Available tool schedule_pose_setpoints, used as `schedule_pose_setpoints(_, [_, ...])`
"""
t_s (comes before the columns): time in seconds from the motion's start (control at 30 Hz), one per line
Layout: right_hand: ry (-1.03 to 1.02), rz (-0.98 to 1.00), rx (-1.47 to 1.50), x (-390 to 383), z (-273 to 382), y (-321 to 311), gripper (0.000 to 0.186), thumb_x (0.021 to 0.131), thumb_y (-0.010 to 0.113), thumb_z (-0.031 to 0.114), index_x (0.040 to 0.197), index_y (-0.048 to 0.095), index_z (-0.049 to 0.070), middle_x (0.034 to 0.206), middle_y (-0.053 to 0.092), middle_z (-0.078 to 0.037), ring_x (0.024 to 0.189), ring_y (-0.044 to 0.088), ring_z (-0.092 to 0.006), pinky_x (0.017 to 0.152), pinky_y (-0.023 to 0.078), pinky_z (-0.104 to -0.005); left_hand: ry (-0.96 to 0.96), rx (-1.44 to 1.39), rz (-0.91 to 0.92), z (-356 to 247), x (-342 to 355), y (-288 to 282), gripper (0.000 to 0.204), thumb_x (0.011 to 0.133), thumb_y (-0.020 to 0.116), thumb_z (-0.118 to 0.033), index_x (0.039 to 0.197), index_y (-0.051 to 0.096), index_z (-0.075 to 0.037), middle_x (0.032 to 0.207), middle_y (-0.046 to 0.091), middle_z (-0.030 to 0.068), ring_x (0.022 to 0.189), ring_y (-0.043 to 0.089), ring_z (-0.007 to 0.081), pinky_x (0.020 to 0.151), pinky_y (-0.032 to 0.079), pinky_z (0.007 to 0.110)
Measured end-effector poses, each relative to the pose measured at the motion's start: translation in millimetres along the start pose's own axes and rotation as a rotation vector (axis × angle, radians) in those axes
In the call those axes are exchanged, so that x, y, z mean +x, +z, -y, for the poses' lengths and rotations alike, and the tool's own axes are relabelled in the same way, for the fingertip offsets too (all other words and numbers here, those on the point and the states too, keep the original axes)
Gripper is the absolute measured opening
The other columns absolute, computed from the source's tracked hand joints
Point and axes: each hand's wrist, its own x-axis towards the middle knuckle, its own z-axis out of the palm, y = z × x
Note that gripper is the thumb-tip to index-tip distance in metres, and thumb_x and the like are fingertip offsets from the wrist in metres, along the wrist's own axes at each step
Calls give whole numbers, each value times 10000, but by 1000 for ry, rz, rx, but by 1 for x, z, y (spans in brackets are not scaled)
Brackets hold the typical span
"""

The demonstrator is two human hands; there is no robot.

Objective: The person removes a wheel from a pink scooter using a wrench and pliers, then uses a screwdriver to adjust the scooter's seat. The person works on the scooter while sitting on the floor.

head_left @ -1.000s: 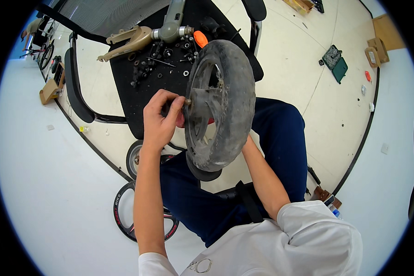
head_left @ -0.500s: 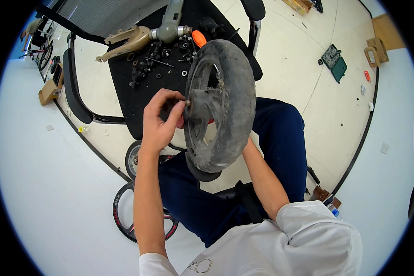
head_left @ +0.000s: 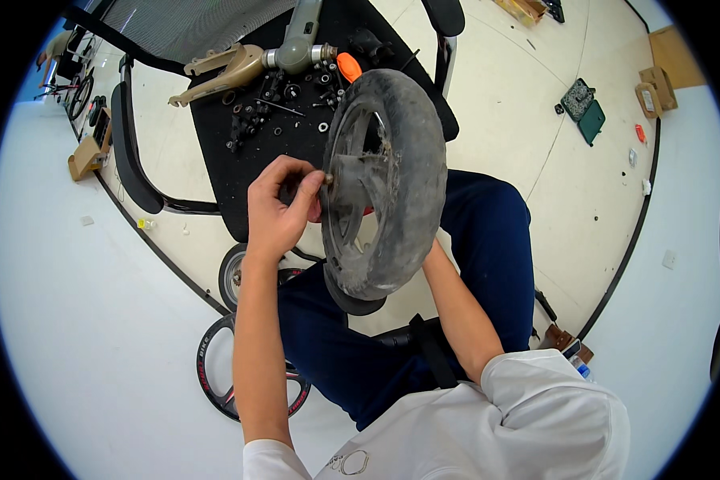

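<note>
A worn grey-black wheel (head_left: 412, 184) with a solid-looking tyre and a spoked hub stands upright in the air in front of me, over my lap. My left hand (head_left: 280, 204) is at the hub's left side, thumb and fingers pinched on the small metal axle end (head_left: 328, 178) that sticks out there. Behind the wheel, my right hand (head_left: 433, 248) bears it from the right; only the wrist edge shows and its fingers are hidden.
A black office chair (head_left: 240, 184) ahead carries a beige scooter fork (head_left: 224, 74), many small dark parts and an orange piece (head_left: 349, 67). More wheels (head_left: 216, 384) lie low left. On the floor at right is an open green case (head_left: 584, 112); cardboard boxes (head_left: 656, 88) stand beyond.
Hardly anything differs. The thumb and fingers of my left hand have shifted very slightly at the axle end; the wheel keeps its place.
</note>
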Motion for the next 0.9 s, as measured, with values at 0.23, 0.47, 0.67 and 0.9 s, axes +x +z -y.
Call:
schedule_pose_setpoints(0.23, [25,-43,54,0,0,0,239,819,736,23,1041,688,-49,982,722,-67,855,627,-124,791,510,-301,96,98,-46,-3,-2,6,94,900,688,-60,929,655,23,797,616,41,620,590,87,595,447,230])
schedule_pose_setpoints(0.47, [0,-10,-110,0,2,1,254,821,736,32,1055,682,-51,1001,716,-69,871,622,-124,798,510,-304,46,134,-26,8,0,-3,114,886,688,-54,968,660,21,830,623,41,628,589,94,620,460,229])
schedule_pose_setpoints(0.67, [19,-18,5,2,-3,-2,230,839,710,24,1055,681,-50,1013,712,-64,877,623,-126,794,513,-309,180,118,-91,-5,-3,5,140,938,660,-95,887,656,35,778,619,50,692,584,102,646,454,239])
schedule_pose_setpoints(0.9, [75,-26,-55,5,-7,-4,221,892,631,21,1100,666,-46,1039,703,-59,880,619,-122,792,516,-309,93,331,-121,-2,-1,1,195,982,613,-124,878,639,38,730,596,53,646,505,109,601,419,260])
